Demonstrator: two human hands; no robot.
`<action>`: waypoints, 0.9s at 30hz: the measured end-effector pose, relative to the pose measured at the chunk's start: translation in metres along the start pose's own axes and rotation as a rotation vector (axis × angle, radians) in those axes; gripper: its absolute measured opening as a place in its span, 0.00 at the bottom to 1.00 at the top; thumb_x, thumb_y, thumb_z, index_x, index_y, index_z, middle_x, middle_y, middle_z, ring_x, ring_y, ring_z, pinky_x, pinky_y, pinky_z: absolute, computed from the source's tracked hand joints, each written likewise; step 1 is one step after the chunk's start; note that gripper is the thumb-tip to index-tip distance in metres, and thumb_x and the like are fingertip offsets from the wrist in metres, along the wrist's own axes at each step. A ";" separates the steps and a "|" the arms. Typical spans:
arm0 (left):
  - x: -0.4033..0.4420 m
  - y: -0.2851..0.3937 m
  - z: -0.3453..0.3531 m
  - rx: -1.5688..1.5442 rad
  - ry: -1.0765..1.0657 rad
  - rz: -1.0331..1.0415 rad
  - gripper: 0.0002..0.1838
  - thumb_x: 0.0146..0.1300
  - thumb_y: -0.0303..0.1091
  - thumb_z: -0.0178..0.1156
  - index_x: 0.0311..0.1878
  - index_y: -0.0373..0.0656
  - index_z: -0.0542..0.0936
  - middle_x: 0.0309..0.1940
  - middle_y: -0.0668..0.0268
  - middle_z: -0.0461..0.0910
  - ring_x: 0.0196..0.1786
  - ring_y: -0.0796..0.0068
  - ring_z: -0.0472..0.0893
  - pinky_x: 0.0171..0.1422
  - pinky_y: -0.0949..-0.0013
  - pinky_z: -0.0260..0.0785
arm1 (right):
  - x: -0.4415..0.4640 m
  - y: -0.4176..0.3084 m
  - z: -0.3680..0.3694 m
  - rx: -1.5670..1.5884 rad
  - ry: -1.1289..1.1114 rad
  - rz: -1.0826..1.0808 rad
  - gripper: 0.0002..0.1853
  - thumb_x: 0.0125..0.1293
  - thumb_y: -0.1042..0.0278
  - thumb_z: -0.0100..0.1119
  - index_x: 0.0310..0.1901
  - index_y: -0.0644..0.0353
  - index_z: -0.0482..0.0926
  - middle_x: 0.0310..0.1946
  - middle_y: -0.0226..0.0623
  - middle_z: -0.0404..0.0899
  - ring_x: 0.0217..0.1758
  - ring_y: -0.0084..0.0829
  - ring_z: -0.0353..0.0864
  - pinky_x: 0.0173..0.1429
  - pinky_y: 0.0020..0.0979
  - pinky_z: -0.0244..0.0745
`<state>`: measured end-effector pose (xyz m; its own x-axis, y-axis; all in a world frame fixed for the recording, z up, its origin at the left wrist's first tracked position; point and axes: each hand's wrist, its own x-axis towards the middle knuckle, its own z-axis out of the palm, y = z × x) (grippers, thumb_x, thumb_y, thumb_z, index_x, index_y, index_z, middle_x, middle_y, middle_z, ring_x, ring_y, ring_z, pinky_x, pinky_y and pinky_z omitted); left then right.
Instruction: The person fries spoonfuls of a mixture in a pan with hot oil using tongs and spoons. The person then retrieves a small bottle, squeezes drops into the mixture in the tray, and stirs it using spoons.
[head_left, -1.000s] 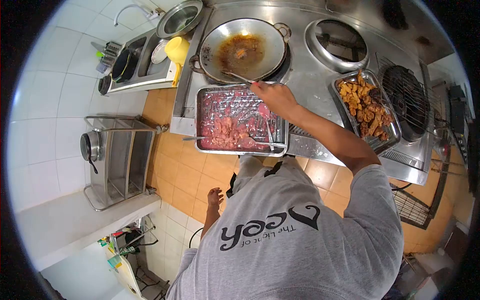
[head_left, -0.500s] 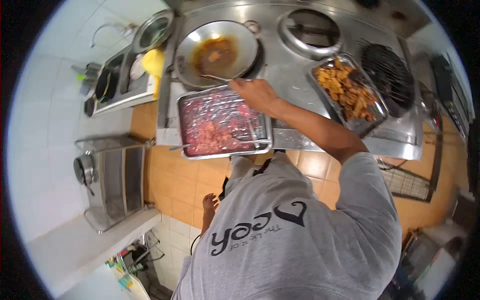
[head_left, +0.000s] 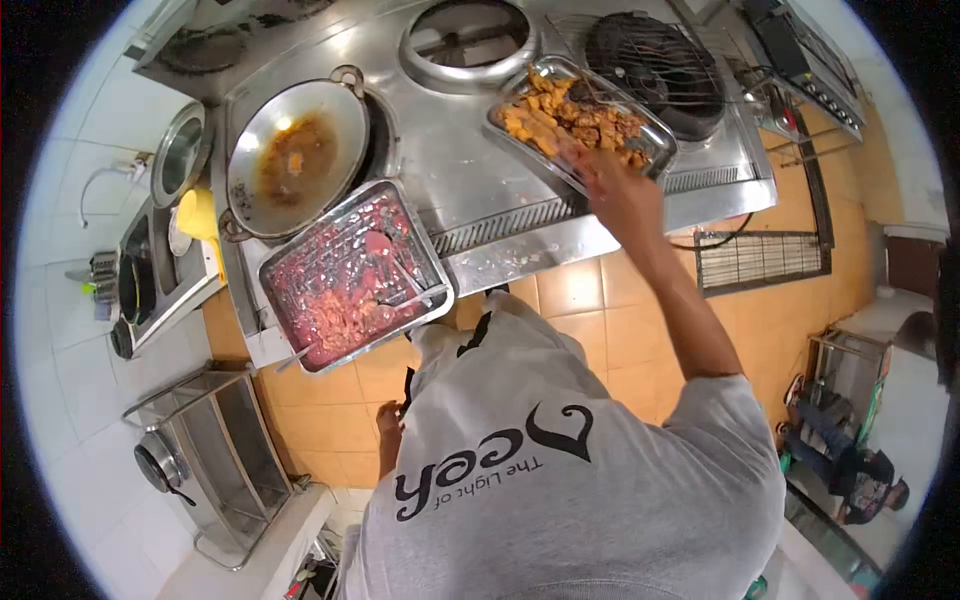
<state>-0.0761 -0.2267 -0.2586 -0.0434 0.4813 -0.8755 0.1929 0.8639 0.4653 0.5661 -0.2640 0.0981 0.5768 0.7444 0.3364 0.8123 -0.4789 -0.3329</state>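
My right hand is over the metal tray of browned fried pieces and is smeared by motion. I cannot make out whether its fingers hold anything. My left hand hangs low at my left side, partly behind my shirt, its visible fingers loosely apart with nothing seen in them. In front of me a second metal tray holds red, wet pieces like raw meat, with metal utensil handles at its edge. Beside it stands a wok with brown oil in it.
A round burner ring and a dark grill grate are set along the steel counter. At the left are a sink with a yellow dipper and a metal rack. A person is far off at the right.
My right hand has moved from the wok's edge, where it held a metal utensil, rightward to the fried pieces. The utensil is no longer visible in the wok. The view has turned right.
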 end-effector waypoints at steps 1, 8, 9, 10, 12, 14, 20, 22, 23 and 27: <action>-0.005 0.015 0.011 0.061 0.016 0.009 0.10 0.64 0.40 0.52 0.44 0.50 0.76 0.39 0.69 0.79 0.35 0.73 0.77 0.35 0.68 0.71 | -0.008 0.012 -0.018 -0.079 -0.044 0.095 0.13 0.57 0.66 0.56 0.45 0.47 0.71 0.27 0.41 0.80 0.27 0.44 0.81 0.27 0.43 0.74; -0.036 0.104 0.078 0.121 0.024 0.152 0.09 0.63 0.40 0.52 0.44 0.52 0.74 0.39 0.70 0.79 0.30 0.77 0.75 0.30 0.73 0.67 | -0.013 0.027 -0.044 -0.007 0.021 0.142 0.20 0.51 0.66 0.64 0.45 0.52 0.69 0.29 0.47 0.80 0.29 0.50 0.80 0.30 0.44 0.75; -0.036 0.106 0.076 0.101 0.045 0.155 0.09 0.63 0.39 0.52 0.44 0.52 0.74 0.39 0.70 0.78 0.30 0.77 0.75 0.30 0.73 0.67 | -0.007 0.023 -0.044 0.016 0.030 0.120 0.19 0.51 0.66 0.64 0.45 0.53 0.69 0.29 0.47 0.80 0.30 0.50 0.80 0.31 0.44 0.75; -0.045 0.109 0.075 0.073 0.035 0.171 0.08 0.63 0.39 0.53 0.44 0.51 0.74 0.38 0.70 0.78 0.29 0.78 0.75 0.29 0.75 0.66 | 0.002 0.015 -0.040 0.048 0.036 0.090 0.19 0.51 0.66 0.64 0.44 0.53 0.70 0.29 0.47 0.80 0.30 0.50 0.80 0.32 0.43 0.75; -0.059 0.109 0.071 0.023 0.048 0.199 0.07 0.64 0.38 0.53 0.43 0.51 0.74 0.35 0.70 0.78 0.27 0.79 0.75 0.27 0.77 0.65 | 0.023 -0.011 -0.027 0.138 0.078 -0.022 0.18 0.50 0.67 0.65 0.43 0.53 0.71 0.30 0.46 0.80 0.32 0.50 0.80 0.34 0.42 0.75; -0.063 0.093 0.056 -0.003 0.122 0.171 0.07 0.64 0.39 0.52 0.43 0.51 0.74 0.37 0.70 0.78 0.28 0.78 0.75 0.28 0.75 0.66 | 0.043 -0.041 -0.011 0.164 0.123 -0.181 0.16 0.50 0.68 0.65 0.41 0.54 0.72 0.32 0.42 0.80 0.36 0.49 0.80 0.37 0.42 0.74; -0.086 0.020 0.029 -0.226 0.284 0.043 0.10 0.66 0.43 0.48 0.45 0.51 0.73 0.43 0.68 0.77 0.41 0.70 0.75 0.40 0.65 0.69 | 0.087 -0.139 0.089 0.422 -0.048 -0.388 0.18 0.49 0.65 0.66 0.42 0.53 0.71 0.30 0.42 0.80 0.33 0.50 0.80 0.37 0.43 0.75; -0.082 -0.020 0.019 -0.370 0.293 -0.015 0.10 0.66 0.42 0.47 0.45 0.52 0.73 0.43 0.68 0.76 0.43 0.69 0.75 0.43 0.66 0.68 | 0.091 -0.173 0.122 0.360 -0.162 -0.301 0.18 0.50 0.63 0.65 0.42 0.53 0.71 0.30 0.43 0.81 0.35 0.49 0.80 0.39 0.44 0.74; -0.066 -0.053 0.013 -0.471 0.292 -0.079 0.10 0.65 0.42 0.47 0.45 0.52 0.73 0.43 0.69 0.76 0.43 0.68 0.74 0.44 0.66 0.68 | 0.093 -0.188 0.138 0.342 -0.221 -0.264 0.18 0.50 0.63 0.65 0.42 0.53 0.71 0.32 0.42 0.81 0.37 0.48 0.80 0.40 0.44 0.74; -0.020 -0.147 -0.009 -0.549 0.150 0.141 0.09 0.62 0.43 0.51 0.41 0.53 0.74 0.36 0.74 0.76 0.36 0.75 0.73 0.43 0.67 0.67 | 0.091 -0.227 0.176 0.416 -0.217 -0.275 0.17 0.51 0.63 0.62 0.42 0.54 0.70 0.28 0.46 0.80 0.33 0.51 0.80 0.38 0.48 0.74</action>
<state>-0.1122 -0.3618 -0.3078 -0.2001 0.5781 -0.7911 -0.3278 0.7213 0.6101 0.4192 -0.0062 0.0495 0.2805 0.9165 0.2852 0.8022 -0.0607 -0.5939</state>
